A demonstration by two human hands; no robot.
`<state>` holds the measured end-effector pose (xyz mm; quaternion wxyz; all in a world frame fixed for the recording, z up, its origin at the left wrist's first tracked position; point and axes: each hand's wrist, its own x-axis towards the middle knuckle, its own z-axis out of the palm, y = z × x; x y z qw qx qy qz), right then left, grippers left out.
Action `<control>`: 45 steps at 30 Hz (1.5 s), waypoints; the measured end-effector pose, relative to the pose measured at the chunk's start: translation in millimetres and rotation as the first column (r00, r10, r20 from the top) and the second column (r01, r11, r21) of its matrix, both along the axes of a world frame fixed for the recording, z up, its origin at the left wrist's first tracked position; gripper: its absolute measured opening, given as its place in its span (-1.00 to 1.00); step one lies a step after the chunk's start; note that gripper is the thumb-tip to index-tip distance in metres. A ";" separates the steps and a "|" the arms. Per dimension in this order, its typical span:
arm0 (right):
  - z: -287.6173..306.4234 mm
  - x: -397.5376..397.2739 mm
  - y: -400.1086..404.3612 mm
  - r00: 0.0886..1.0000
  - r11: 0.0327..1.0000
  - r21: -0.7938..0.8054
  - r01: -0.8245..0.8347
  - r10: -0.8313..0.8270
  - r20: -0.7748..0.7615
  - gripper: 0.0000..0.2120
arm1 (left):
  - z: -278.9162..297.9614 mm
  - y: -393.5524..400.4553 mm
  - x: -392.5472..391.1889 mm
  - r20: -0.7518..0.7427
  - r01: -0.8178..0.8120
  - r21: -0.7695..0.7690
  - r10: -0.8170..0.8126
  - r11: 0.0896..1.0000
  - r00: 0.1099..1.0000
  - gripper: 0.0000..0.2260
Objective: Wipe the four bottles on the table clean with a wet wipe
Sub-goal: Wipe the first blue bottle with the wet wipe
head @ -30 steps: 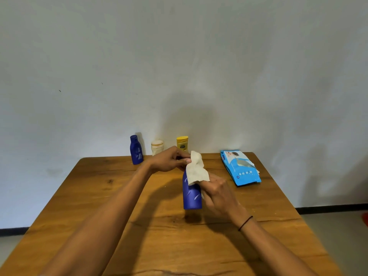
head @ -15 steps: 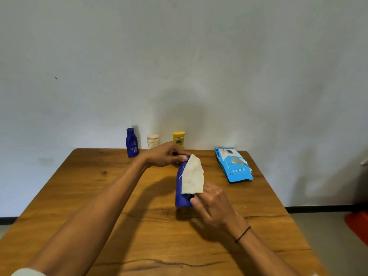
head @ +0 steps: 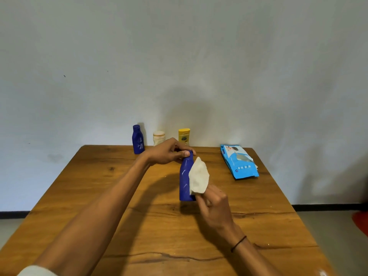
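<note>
The right hand (head: 214, 208), nearest, pinches the lower edge of a white wet wipe (head: 198, 179) pressed against the right side of a tall blue bottle (head: 184, 181) standing mid-bench (head: 89, 196). The left hand (head: 167, 152) has its grip closed around that bottle's cap. Far right lies a blue wipes pack (head: 240, 163). Along the far edge stand a small blue bottle (head: 138, 139), a cream bottle (head: 159, 137) and a yellow bottle (head: 184, 135).

We grip the blue bottle (head: 185, 179) by its cap with our left hand (head: 166, 152). Our right hand (head: 215, 206) presses a wet wipe (head: 198, 179) against its side.
</note>
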<state>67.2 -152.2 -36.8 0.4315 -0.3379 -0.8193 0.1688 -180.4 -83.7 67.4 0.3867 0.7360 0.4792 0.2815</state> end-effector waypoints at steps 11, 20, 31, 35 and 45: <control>39.9 -23.0 19.9 0.912 0.881 -0.468 0.074 -0.249 -0.325 -0.65 | 1.0 -2.2 19.0 0.038 0.033 0.007 -0.033 0.999 0.999 -0.71; 31.7 -26.7 19.8 0.896 0.768 -0.627 -0.132 -0.177 -0.407 -0.77 | 5.8 -2.8 16.9 0.032 0.006 0.065 -0.008 0.998 0.999 -0.66; 41.8 -37.0 25.3 0.916 0.711 -0.702 -0.041 -0.253 -0.310 -0.61 | 2.5 -4.3 18.5 0.032 -0.022 0.093 0.019 0.995 0.999 -0.70; 34.2 -24.9 20.5 0.918 0.640 -0.712 -0.290 -0.026 -0.397 -0.79 | 8.2 -7.0 5.5 0.057 -0.030 0.075 0.026 0.997 0.998 -0.66; 33.0 -36.9 12.4 0.906 0.677 -0.727 -0.112 -0.231 -0.355 -0.50 | -0.1 -8.3 11.7 0.134 -0.064 0.066 0.055 0.996 0.989 -0.66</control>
